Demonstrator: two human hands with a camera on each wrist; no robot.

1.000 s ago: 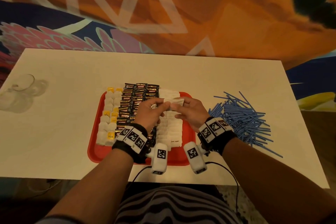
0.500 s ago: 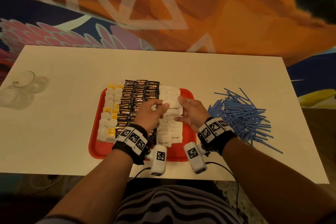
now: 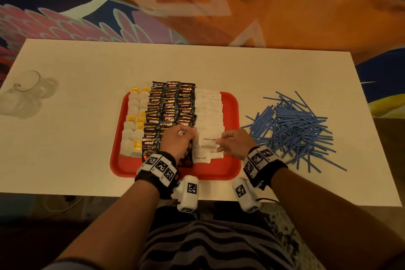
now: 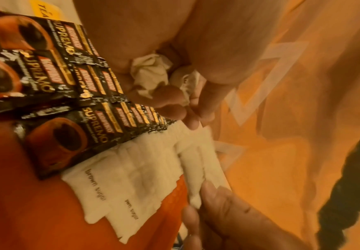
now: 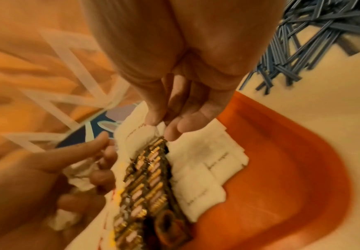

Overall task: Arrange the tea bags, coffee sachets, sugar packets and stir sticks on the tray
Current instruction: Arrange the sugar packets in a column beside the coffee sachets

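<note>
both hands have dropped toward the tray's six o'clock end. right hand [image 3: 235, 143] pinches a brown sugar packet [image 3: 208, 138] over the sugar column; left hand [image 3: 178, 140] curls round crumpled white paper [image 4: 151, 74]. risk: setting it down nudges the overlapped rows on the red tray [image 3: 230, 103] askew. blue stir sticks [image 3: 293, 125] wait at three o'clock.

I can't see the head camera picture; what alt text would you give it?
Two hands, left hand and right hand, pinch a white sugar packet over a red tray lined with tea bags, coffee sachets and sugar; blue stir sticks lie heaped right of it.
</note>
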